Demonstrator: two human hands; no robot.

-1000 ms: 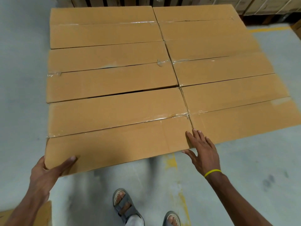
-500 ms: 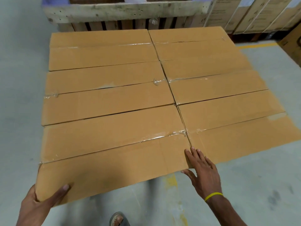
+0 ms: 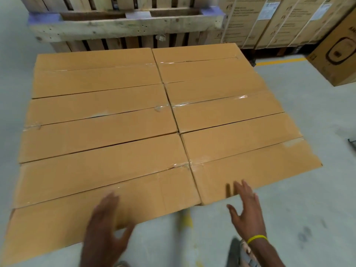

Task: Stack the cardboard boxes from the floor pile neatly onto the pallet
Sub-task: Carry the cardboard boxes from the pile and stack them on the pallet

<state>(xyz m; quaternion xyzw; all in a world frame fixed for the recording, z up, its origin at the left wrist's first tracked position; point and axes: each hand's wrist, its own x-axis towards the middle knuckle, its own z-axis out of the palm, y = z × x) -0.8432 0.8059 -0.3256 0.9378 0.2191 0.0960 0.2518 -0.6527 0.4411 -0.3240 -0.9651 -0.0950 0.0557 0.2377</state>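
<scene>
Grip, left: left hand (image 3: 105, 226) open, fingers straight and spread, nothing in it. It is motion-blurred and hangs over the near edge of the near-left box (image 3: 96, 189). Contact with the cardboard cannot be told.
Grip, right: right hand (image 3: 245, 212) open, fingers straight, thumb out, nothing in it. Fingertips lie over the near edge of the near-right box (image 3: 250, 157). Contact is again unclear. Yellow band (image 3: 257, 237) on the wrist.
View: head, the only one, looking down and forward over the layer.
Boxes: six in one flat layer, two columns of three, long sides running left to right, taped seams up. Neighbours touch, with only thin dark lines between them. The near edges of the two near boxes look flush.
Pallet: hidden. I judge it lies under the layer, but no part of it shows.
Floor pile: not in view.
Far side: wooden pallets (image 3: 123, 29) stand on edge just beyond the far row, with strapped cartons (image 3: 269, 20) at far right.
Right side: a lone carton (image 3: 335, 54) stands on the floor (image 3: 308, 209), apart from the layer.
Step (judged): this layer looks full and squared. With both hands empty, the person is between boxes.
Next (judged): turn to the pile and take one box by both ends. Set it on a corner of the layer, edges matched to the boxes below.
</scene>
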